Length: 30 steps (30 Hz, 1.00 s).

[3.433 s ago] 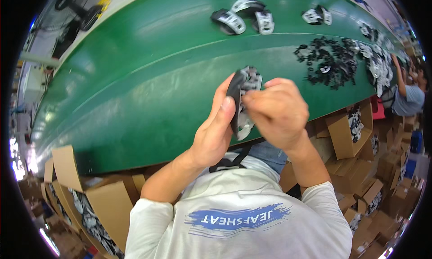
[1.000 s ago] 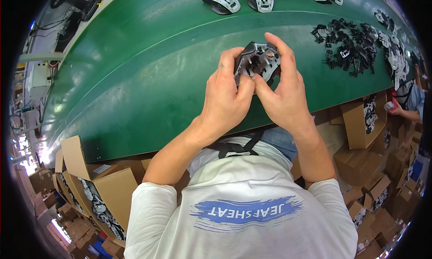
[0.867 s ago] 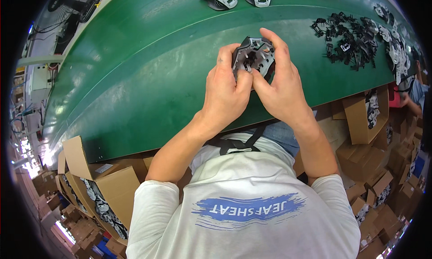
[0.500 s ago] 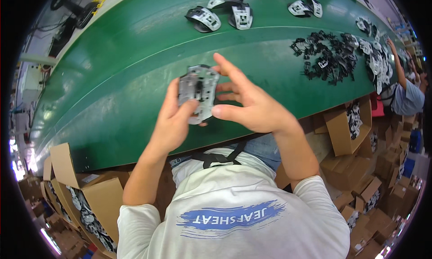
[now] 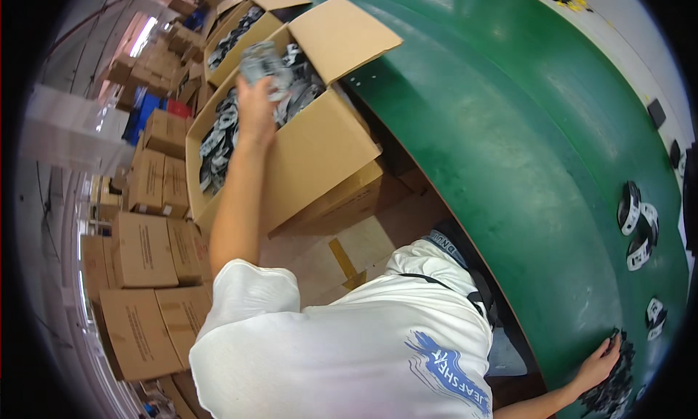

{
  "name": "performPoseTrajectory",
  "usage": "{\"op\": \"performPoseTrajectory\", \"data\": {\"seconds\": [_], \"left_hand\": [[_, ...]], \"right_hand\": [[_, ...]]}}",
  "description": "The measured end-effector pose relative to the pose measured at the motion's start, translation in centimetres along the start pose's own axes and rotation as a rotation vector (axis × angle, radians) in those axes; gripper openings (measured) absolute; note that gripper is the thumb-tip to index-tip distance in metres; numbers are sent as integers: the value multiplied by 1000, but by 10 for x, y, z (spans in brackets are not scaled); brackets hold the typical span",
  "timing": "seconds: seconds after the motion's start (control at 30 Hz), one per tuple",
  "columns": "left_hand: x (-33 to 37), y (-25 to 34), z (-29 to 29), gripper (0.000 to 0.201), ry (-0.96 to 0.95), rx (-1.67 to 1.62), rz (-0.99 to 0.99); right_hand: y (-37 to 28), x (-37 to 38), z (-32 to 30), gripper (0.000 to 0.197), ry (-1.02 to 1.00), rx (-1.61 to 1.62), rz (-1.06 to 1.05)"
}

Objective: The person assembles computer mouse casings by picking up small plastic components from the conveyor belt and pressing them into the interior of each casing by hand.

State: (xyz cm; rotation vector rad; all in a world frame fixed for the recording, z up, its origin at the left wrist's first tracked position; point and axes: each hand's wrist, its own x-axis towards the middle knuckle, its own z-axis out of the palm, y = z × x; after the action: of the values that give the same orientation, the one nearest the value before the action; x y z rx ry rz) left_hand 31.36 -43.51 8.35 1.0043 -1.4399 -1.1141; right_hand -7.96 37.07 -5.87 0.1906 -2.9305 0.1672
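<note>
My left hand (image 5: 254, 108) reaches out to my left and grips a grey and white plastic part (image 5: 265, 61). It holds the part over an open cardboard box (image 5: 320, 151) that is filled with several similar black and white parts. My right hand (image 5: 600, 361) lies far away at the lower right on the green conveyor belt (image 5: 523, 128). Its fingers are spread on the edge of a heap of small black parts (image 5: 616, 387), and I cannot see anything gripped in it.
Several loose black and white parts (image 5: 637, 224) lie on the belt at the right. A second open box (image 5: 240, 22) stands behind the first. Stacks of closed cardboard boxes (image 5: 142, 237) fill the floor on my left.
I have turned to the left. My left hand carried the part from in front of my chest over to the open box. My right hand let go of it and dropped onto the black heap.
</note>
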Motion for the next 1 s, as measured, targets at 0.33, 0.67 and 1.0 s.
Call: {"op": "performPoseTrajectory", "data": {"seconds": [0.33,0.67,1.0], "left_hand": [[17,-33,-310,38,294,661,-539],[79,10,-174,64,-208,1061,-293],[-81,-14,311,46,-1171,518,504]], "right_hand": [[-16,22,12,37,-127,280,-164],[-10,-2,0,31,-58,450,-204],[-128,-36,-15,26,97,643,-12]]}}
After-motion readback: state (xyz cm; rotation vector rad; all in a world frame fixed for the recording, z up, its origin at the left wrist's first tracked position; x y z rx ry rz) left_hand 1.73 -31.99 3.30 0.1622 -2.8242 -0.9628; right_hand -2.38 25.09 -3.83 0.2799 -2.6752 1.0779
